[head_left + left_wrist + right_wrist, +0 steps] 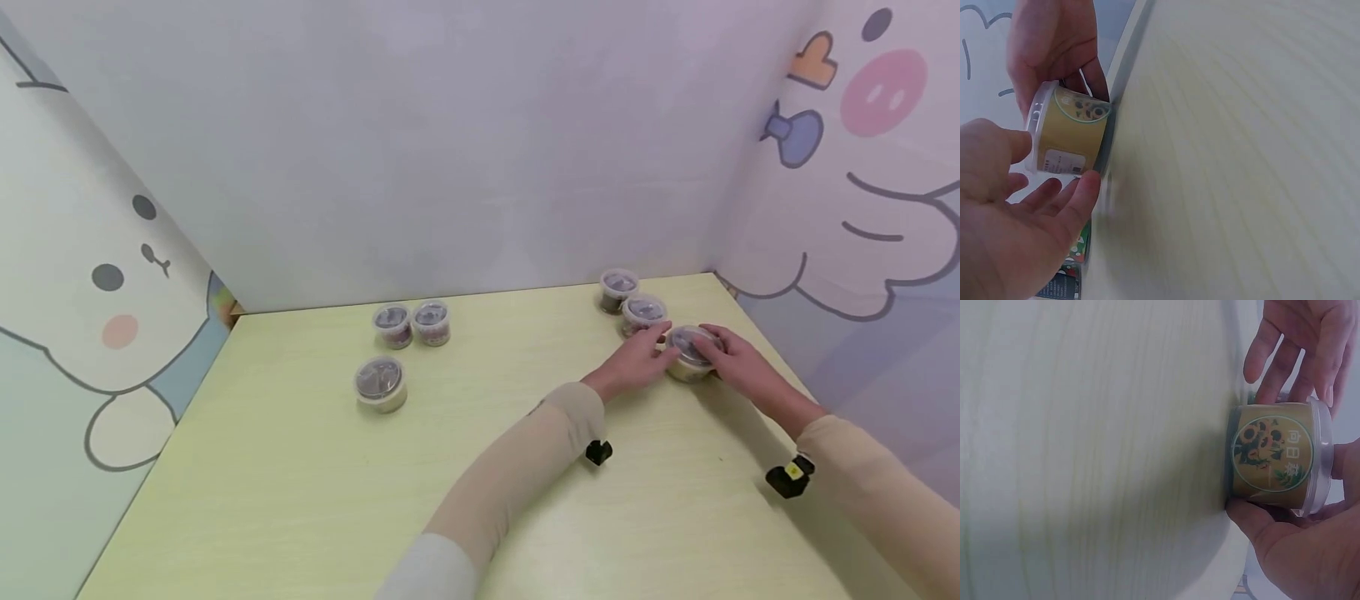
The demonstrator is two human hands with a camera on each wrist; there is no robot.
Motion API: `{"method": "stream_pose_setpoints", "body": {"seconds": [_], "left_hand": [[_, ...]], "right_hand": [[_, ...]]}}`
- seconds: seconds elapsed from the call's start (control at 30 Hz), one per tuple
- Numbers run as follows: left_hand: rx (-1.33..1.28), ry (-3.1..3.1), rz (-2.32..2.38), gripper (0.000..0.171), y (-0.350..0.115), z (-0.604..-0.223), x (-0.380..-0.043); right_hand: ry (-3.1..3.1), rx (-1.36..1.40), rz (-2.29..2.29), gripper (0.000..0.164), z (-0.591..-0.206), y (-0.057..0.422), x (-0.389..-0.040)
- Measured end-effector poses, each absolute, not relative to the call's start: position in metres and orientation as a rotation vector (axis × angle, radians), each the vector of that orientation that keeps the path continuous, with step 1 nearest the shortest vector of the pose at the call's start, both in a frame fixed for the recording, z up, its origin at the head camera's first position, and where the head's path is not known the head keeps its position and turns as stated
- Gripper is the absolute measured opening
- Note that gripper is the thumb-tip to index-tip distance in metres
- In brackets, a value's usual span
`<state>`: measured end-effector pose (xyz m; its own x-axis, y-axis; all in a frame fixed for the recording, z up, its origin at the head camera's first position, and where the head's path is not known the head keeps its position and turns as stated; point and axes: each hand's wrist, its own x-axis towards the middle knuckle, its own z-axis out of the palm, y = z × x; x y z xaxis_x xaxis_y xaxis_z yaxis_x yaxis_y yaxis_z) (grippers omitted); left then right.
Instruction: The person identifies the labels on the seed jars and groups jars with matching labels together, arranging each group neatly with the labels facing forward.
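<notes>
At the right of the table, a round lidded plastic tub [684, 367] stands upright. Its yellow label [1272, 453] carries a sunflower picture. My right hand [742, 363] holds it from the right, thumb over the lid and fingers round the side. On its left side is my left hand [636, 364], fingers fairly straight, with fingertips at the tub's wall in the left wrist view; firm contact is hard to tell. Just behind my left hand stands a smaller lidded cup [645, 310], partly covered by the fingers. Another small cup [618, 289] stands behind that one.
Two small lidded cups, one on the left [393, 325] and one on the right [432, 322], stand side by side at the back left. A larger tub [381, 384] is in front of them. Printed wall sheets [480, 150] border the table [300, 500] at back and sides.
</notes>
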<state>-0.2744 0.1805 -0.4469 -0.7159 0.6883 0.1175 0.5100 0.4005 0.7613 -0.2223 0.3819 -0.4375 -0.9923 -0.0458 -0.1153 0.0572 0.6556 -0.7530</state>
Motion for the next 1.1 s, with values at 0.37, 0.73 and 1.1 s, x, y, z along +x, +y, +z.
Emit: {"method": "stream_pose_setpoints", "body": {"seconds": [0.37, 0.73, 1.1], "left_hand": [[1.061, 2.490, 1.127, 0.051, 0.182, -0.444, -0.272], [1.007, 2.467, 1.164, 0.051, 0.180, -0.444, -0.273], [1.041, 2.429, 1.229, 0.051, 0.178, -0.452, -0.274]], "right_hand": [[2.486, -0.111, -1.476, 0.072, -0.443, 0.390, -0.218], [2.425, -0.155, -1.461, 0.073, -0.448, 0.396, -0.216], [2.305, -0.203, -1.530, 0.073, -0.449, 0.402, -0.212]]}}
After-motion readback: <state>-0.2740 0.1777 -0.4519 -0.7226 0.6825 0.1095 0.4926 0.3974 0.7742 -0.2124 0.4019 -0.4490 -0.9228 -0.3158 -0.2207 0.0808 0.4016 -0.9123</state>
